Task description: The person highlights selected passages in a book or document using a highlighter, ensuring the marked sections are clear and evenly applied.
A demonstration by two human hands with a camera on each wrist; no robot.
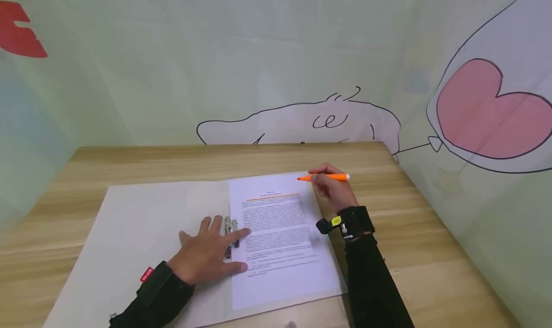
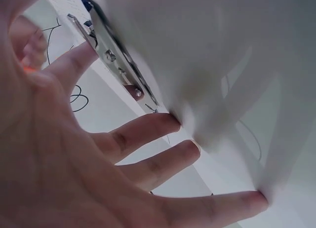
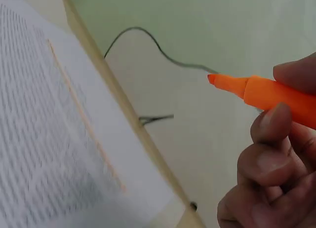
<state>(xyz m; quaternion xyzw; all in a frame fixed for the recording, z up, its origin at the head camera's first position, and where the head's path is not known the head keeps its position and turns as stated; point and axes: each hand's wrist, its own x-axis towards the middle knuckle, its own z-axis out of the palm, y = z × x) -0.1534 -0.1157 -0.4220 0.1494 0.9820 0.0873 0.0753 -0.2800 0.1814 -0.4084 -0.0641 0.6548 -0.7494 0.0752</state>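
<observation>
Printed sheets (image 1: 276,289) lie in an open white folder (image 1: 146,222), beside its metal clip (image 1: 228,225). An orange line (image 1: 276,196) runs across the page near its top, also seen in the right wrist view. My right hand (image 1: 334,189) pinches an uncapped orange highlighter (image 3: 276,97) between thumb and fingers, its tip pointing left over the page's upper right corner. With fingers spread, my left hand (image 1: 207,256) rests across the folder's middle; thumb and index finger reach onto the paper, the other fingertips (image 2: 256,201) touch the folder's inner cover.
The folder lies on a wood-grain table (image 1: 431,270). Behind the table hangs a pale green backdrop (image 1: 172,78) with line drawings and a pink heart (image 1: 487,112). Dark sleeves and wrist straps cover both forearms.
</observation>
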